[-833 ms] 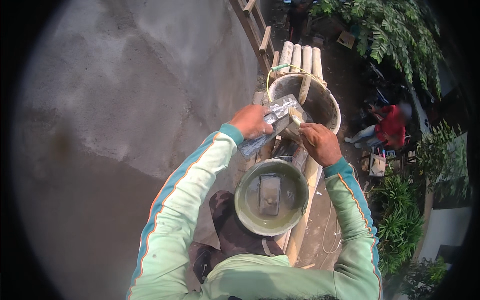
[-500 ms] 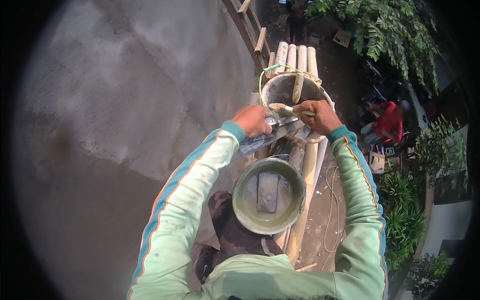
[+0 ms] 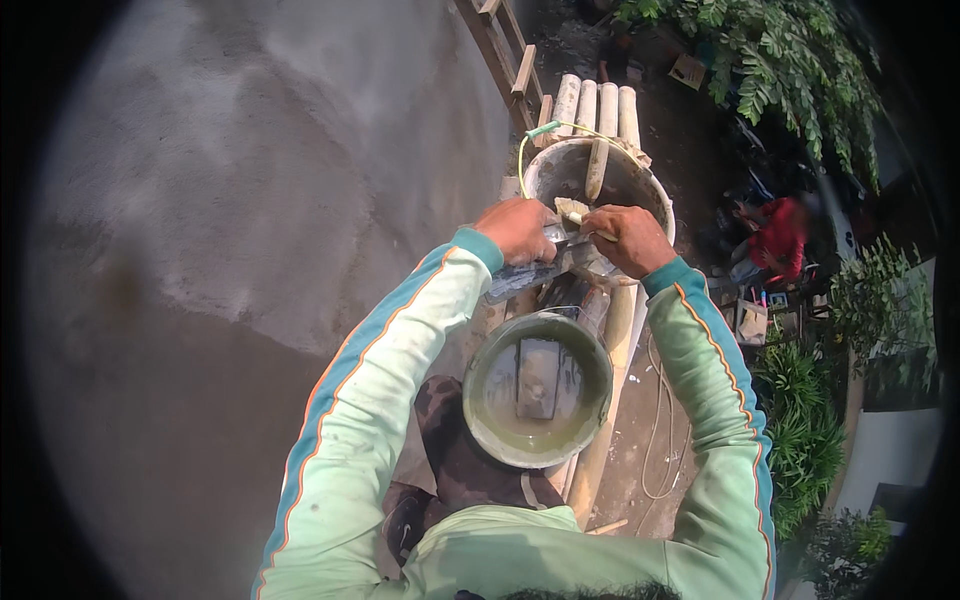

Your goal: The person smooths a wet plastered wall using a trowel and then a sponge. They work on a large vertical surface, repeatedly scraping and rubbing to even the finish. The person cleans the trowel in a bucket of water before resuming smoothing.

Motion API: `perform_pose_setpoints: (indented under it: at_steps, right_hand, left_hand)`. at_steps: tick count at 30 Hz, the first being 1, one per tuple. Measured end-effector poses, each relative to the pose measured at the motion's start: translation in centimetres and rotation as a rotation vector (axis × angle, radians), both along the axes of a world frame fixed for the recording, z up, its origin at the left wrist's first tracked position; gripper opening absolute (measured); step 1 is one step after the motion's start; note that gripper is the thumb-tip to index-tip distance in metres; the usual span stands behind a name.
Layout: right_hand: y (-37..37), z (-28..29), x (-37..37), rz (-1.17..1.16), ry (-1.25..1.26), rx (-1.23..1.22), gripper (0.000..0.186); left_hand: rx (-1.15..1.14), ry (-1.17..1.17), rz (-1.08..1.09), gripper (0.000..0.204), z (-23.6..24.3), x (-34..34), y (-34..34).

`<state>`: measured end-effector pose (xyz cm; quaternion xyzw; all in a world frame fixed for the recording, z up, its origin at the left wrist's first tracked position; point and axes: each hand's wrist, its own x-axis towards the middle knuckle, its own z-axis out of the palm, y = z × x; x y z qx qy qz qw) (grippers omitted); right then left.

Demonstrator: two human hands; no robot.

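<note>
My left hand (image 3: 517, 230) is closed around a plastering trowel, its grey metal blade (image 3: 518, 279) jutting out below the knuckles. Between the fingers of my right hand (image 3: 632, 241) is a paintbrush (image 3: 572, 209), with its pale bristles pointing left, close to the trowel and my left fingers. Both hands are over the near rim of a mortar-stained bucket (image 3: 655, 190) with a yellow wire handle and a green grip. A wooden stick (image 3: 597, 172) leans into that bucket. Nearer me, a round dark bucket (image 3: 480, 425) holds cloudy water and a flat rectangular piece (image 3: 538, 380).
A grey plastered wall (image 3: 250, 200) fills the left side. Bamboo poles (image 3: 605, 440) form the narrow platform under the buckets, beside a wooden ladder-like frame (image 3: 522, 70). Far below on the right are a person in red (image 3: 782, 238), a loose cord (image 3: 655, 440) and leafy plants (image 3: 800, 430).
My left hand and the trowel have shifted slightly right and up. My right hand has come a little left and down, and the brush bristles have tilted upward, nearer the left hand.
</note>
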<state>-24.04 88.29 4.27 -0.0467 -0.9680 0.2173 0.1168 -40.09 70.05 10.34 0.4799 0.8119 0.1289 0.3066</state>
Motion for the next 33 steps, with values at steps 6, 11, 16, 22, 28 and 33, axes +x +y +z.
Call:
perform_pose_setpoints:
  at_steps: [6,11,16,22,28,33]
  right_hand:
    - [4.7,0.1,5.4,-0.284,0.143,-0.442,0.020]
    - [-5.5,7.0,13.1,-0.368,0.155,-0.674,0.019]
    - [-14.2,-0.6,12.5,-0.204,-0.224,-0.305,0.016]
    - [-15.0,-3.9,13.5,-0.259,-0.239,-0.372,0.015]
    - [-7.7,9.0,10.5,-0.421,0.277,-0.619,0.018]
    - [-2.2,6.5,2.7,-0.336,0.239,-0.314,0.022]
  left_hand:
    - [0.117,0.120,-0.011,0.061,-2.0,-0.9,-2.9]
    - [0.114,0.299,-0.060,0.052,-2.4,-0.4,-2.6]
    - [0.125,0.368,-0.059,0.046,-1.7,0.8,-3.1]
    - [0.196,0.414,-0.019,0.045,-4.1,1.0,-2.2]
    - [0.202,0.396,-0.059,0.034,-2.5,0.3,-0.3]
    - [0.275,0.520,-0.173,0.031,-1.3,1.3,1.4]
